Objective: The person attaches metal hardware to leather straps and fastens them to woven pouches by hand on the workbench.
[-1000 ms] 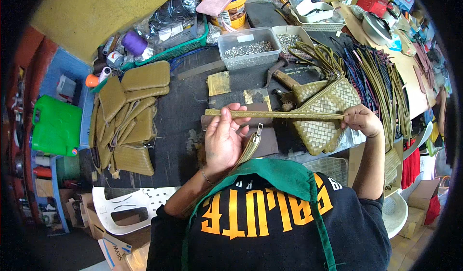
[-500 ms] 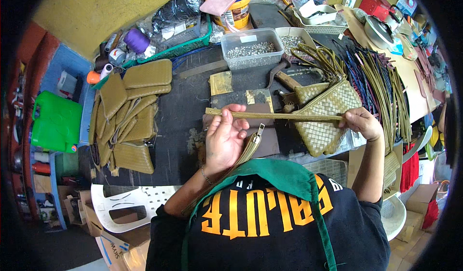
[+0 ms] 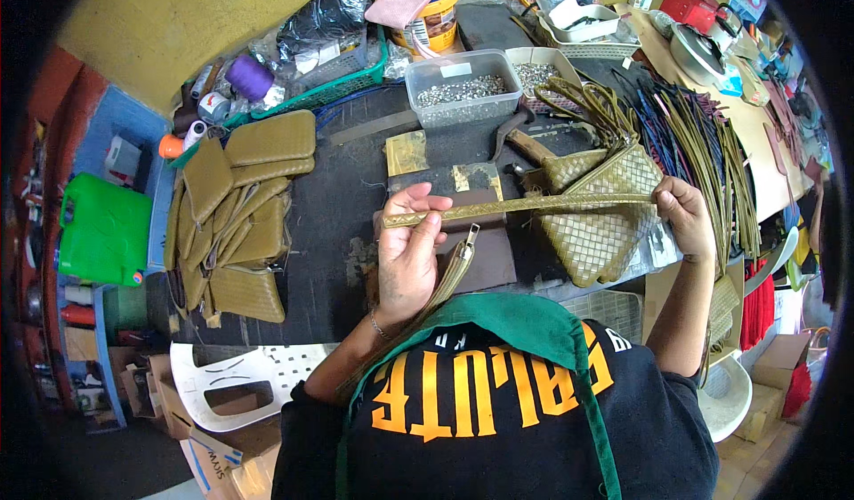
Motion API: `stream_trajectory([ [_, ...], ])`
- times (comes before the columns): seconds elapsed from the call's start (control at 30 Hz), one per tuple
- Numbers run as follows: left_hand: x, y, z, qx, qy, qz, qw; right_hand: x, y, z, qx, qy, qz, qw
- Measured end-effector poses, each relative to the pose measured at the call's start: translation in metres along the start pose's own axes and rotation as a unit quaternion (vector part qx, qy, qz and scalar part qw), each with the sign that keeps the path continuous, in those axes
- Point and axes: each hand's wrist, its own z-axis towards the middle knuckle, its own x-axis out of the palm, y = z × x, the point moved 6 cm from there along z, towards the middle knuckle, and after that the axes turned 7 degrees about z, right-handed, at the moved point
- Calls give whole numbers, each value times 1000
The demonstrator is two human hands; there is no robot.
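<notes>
An olive-green leather strap (image 3: 525,204) stretches nearly level above the work table, its right end slightly higher. My left hand (image 3: 407,255) pinches it near its left end between thumb and fingers. The other end is in the closed fingers of my right hand (image 3: 687,218). A second olive strap with a metal clasp (image 3: 461,258) lies along my left forearm, its clasp end just beneath the held strap. Behind the stretched strap, a woven olive pouch (image 3: 592,242) lies on the table, partly covered by it.
Olive pouches (image 3: 245,224) are piled on the left. A clear tub of small metal parts (image 3: 463,91) stands at the back, near a wooden-handled hammer (image 3: 532,149). Many loose straps (image 3: 721,171) hang over the right edge. A white plastic chair (image 3: 200,380) stands at lower left.
My right hand has moved up and slightly right, raising that end of the strap. My left thumb now presses over the strap, whose left end sits a little lower.
</notes>
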Motion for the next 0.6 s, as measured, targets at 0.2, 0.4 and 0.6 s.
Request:
stream_trajectory([
  [0.2, 1, 2, 0, 11, 9, -24, 1000, 0, -2, 0, 0, -13, -10, 1000],
  [0.4, 2, 0, -1, 14, 7, -33, 999, 1, -2, -1, -4, -6, -8, 1000],
  [0.6, 2, -1, -3, 15, 9, -31, 999, 2, -2, -3, -4, -1, -5, 1000],
])
